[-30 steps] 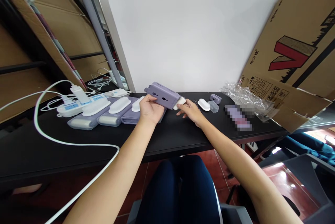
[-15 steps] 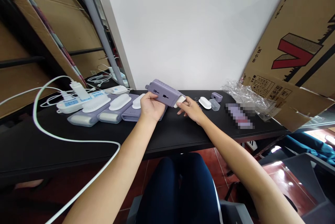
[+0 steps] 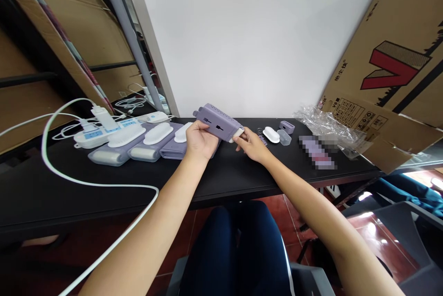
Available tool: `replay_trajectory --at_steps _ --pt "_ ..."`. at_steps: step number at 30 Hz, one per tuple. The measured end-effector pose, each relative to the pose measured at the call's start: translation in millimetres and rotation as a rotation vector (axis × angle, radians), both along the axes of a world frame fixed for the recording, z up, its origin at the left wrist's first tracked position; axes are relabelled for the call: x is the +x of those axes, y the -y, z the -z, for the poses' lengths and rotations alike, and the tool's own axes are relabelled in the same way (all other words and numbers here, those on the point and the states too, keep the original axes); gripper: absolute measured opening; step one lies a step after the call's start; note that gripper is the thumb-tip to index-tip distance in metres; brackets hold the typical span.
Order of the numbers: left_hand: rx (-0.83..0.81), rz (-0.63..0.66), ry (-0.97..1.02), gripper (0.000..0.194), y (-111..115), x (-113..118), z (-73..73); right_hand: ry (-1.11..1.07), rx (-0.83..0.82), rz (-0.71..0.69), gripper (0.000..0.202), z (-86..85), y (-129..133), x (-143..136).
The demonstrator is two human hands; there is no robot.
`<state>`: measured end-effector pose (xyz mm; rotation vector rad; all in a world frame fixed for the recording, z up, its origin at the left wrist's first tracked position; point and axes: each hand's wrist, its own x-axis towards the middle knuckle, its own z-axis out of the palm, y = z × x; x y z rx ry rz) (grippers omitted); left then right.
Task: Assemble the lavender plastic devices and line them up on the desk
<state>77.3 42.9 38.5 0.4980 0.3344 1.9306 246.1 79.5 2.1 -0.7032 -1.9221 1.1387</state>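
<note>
A purple plastic housing (image 3: 221,120) with two dark slots and rows of small holes is held up, tilted, above the table. My left hand (image 3: 201,141) wraps round its lower left side. At its right end a white insert (image 3: 237,134) sticks partly out, and my right hand (image 3: 252,143) pinches that insert between thumb and fingers. Just right of that hand, a white oval piece (image 3: 271,135), a small clear cover (image 3: 284,137) and a small purple part (image 3: 287,127) lie on the black table (image 3: 238,180). What else the left palm touches is hidden.
Several purple cases with white oval tops (image 3: 158,134) stand in a row on the left. A white power strip (image 3: 104,133) is behind them, and a white cable (image 3: 104,185) loops forward. On the right lie crumpled clear plastic (image 3: 321,125) and a large cardboard box (image 3: 387,69).
The white insert sits deeper in the purple housing, with less of it showing. My right hand has moved slightly left against the housing's end; my left hand has hardly moved.
</note>
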Motion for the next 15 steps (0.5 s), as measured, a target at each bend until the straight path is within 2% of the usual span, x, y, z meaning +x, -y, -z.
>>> replay_trajectory --at_steps 9,15 --pt "-0.021 -0.041 -0.017 0.032 -2.1 0.8 -0.6 0.096 0.076 0.073 0.013 -0.1 1.6 -1.6" --pt "-0.009 -0.022 -0.045 0.032 -0.6 1.0 -0.5 0.072 0.143 0.059 0.030 7.8 -1.1 0.2"
